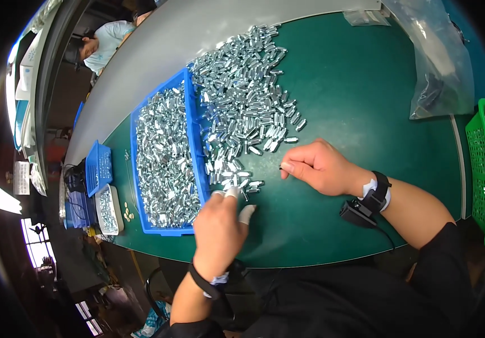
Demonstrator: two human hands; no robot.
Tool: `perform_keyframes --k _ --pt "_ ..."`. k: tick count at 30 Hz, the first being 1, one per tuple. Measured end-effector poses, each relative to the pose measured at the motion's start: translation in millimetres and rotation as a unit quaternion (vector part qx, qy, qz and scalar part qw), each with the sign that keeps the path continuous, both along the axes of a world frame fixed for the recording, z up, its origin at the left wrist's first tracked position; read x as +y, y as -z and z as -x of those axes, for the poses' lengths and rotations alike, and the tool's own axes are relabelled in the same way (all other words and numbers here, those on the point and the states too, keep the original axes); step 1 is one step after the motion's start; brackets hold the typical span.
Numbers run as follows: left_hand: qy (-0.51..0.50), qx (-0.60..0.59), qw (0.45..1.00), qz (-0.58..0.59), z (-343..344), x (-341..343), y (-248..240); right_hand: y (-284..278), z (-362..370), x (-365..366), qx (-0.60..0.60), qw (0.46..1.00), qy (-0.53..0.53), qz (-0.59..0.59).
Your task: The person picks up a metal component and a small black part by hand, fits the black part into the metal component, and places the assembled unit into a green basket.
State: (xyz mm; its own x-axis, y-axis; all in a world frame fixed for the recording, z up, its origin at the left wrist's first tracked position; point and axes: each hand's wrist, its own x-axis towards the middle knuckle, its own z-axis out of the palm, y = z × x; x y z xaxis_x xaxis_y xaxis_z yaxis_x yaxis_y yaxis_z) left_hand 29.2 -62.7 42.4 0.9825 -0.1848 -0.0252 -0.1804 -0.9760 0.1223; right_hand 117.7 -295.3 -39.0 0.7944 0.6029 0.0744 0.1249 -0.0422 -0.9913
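Observation:
My left hand (218,228), with white covers on some fingertips, reaches into the near end of a loose pile of shiny metal sleeve-like parts (248,115). Its thumb stands apart from the fingers, and the fingertips touch or hover just over the parts; nothing is visibly gripped. Beside that hand a blue tray (196,152) is heaped with similar metal parts. Over the green table top, right of the pile, my right hand (321,169) is closed in a pinch. A tiny dark tip shows between its thumb and forefinger, too small to name.
At far right stands a green basket (481,174) of metal pieces, with a clear plastic bag (442,62) behind it. On the left are a small blue bin (99,169), a white tray (117,211) and several small pale pieces (128,214). Another person (110,42) sits beyond the table.

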Motion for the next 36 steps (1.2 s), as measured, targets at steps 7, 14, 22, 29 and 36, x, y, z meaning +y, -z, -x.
perform_keyframes --k 7,14,22,29,36 --pt "-0.011 -0.044 0.997 0.064 -23 0 50 1 5 1 -0.016 1.000 0.009 -0.013" --pt "-0.034 -0.034 0.982 0.185 -33 -15 29 2 -2 -3 -0.014 1.000 0.006 0.003" --pt "-0.139 0.079 0.704 0.692 -51 -16 39 -1 2 -4 -0.039 0.999 0.018 0.015" --pt "-0.076 0.136 0.735 0.661 -44 -15 63 -10 7 1 -0.010 1.000 0.007 0.022" --pt "-0.026 0.138 0.753 0.643 -42 -24 64 -3 5 3 -0.034 0.999 0.028 0.011"
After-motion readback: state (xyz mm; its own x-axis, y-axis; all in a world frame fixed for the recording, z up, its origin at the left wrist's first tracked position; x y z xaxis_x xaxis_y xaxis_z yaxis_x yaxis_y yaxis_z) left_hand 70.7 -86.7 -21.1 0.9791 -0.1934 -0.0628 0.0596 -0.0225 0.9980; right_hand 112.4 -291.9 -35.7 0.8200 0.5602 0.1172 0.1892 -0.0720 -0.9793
